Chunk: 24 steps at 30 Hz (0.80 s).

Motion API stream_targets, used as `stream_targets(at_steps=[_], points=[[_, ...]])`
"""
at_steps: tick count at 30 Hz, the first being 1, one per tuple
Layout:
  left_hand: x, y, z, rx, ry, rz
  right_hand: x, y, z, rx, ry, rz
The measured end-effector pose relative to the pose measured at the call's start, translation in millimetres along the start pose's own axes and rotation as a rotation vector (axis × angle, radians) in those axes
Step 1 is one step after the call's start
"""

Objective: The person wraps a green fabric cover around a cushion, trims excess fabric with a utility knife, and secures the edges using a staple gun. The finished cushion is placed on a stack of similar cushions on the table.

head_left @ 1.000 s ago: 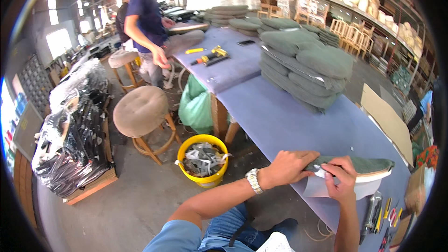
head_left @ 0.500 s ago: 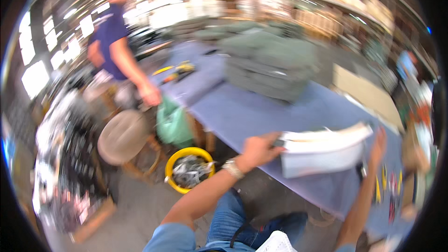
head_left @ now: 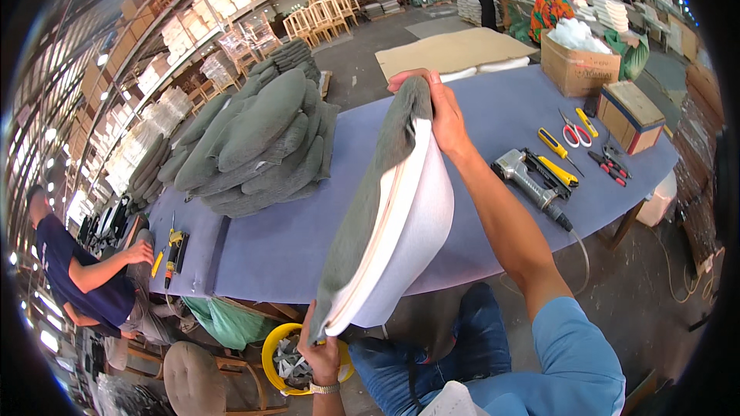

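Observation:
A chair seat cushion point(head_left: 372, 185), grey-green on one face with a wooden-looking layered edge and white cloth hanging off the other, is held up on edge above the blue-covered table. At its far end my right hand point(head_left: 449, 117) grips the rim, thumb and fingers on either side. My left hand point(head_left: 320, 356) is closed on the near lower end, close to the table's front edge. On the table right of the cushion lies a pneumatic staple gun point(head_left: 532, 177) with a hose, apart from both hands.
Piled grey-green cushions point(head_left: 262, 131) stand at the left. Scissors point(head_left: 576, 132), a yellow screwdriver point(head_left: 556, 146), pliers point(head_left: 609, 166) and boxes point(head_left: 580, 65) lie at the right. A yellow bucket point(head_left: 271, 362) of scraps sits below, near a stool point(head_left: 193, 381). A co-worker point(head_left: 85, 262) stands far left.
The cushion has been tipped from lying level between my hands to standing steeply on edge. My right hand has come to its far end, my left to the near end. The view has swung right.

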<state>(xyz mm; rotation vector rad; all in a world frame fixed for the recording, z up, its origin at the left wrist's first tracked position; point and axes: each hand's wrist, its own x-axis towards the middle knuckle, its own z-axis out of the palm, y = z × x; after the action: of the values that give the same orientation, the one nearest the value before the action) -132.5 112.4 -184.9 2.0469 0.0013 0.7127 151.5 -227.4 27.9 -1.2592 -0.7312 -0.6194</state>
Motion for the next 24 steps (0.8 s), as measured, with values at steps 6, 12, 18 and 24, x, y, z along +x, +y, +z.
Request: stream_targets(at_steps=[6,12,18,24], points=[[-27.8,-19.2,1.7,-0.120,-0.013,-0.039,8.3,-56.5,51.3,-0.074,-0.131,-0.225],[-32.7,-7.9,12.4,-0.096,-0.064,0.020,11.3,-91.0,83.6,0.067,-0.201,-0.263],[-47.4,-7.0,40.8,-0.185,0.048,-0.002,6.9,-114.0,112.0,0.166,-0.330,-0.374],[-32.8,-16.4,97.0,0.073,0.011,0.150,29.3,-173.4,158.0,0.242,-0.525,-0.556]])
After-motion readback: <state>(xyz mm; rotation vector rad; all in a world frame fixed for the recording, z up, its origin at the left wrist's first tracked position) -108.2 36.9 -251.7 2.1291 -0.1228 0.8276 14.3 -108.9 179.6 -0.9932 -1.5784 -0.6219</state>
